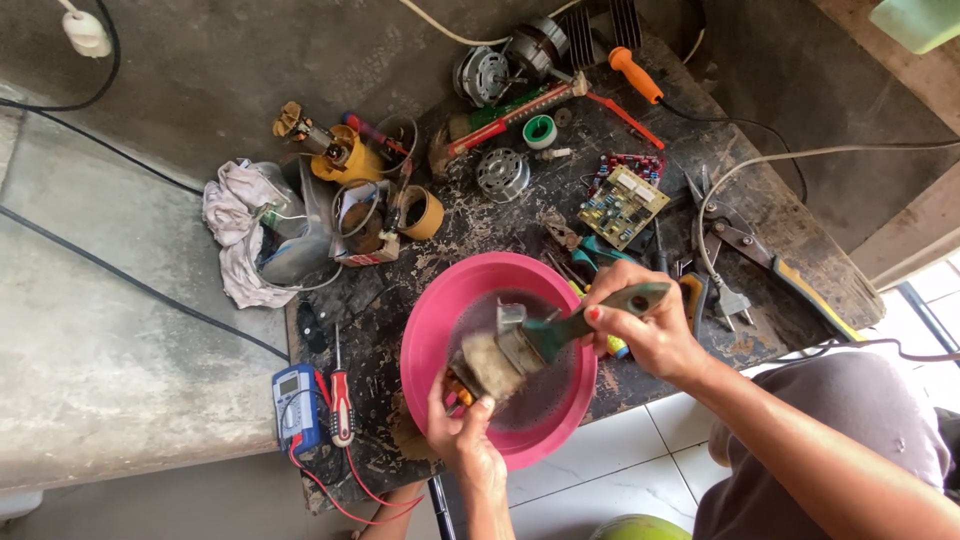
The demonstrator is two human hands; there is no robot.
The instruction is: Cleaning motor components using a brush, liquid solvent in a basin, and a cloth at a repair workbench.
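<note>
A pink plastic basin (440,310) stands on a worn dark board with some dark liquid in it. Over the basin my left hand (462,428) grips a small motor part (490,362), a metal block with orange windings at its lower end. My right hand (645,325) holds a green-handled paintbrush (590,318), and its bristle end lies against the top of the motor part.
The dark board (500,215) carries motor parts, a green circuit board (622,205), snips (735,240), an orange-handled tool (637,75), yellow motor housings (345,155) and a rag (235,230). A multimeter (295,405) and red screwdriver (341,400) lie at the left edge. Cables cross the concrete floor.
</note>
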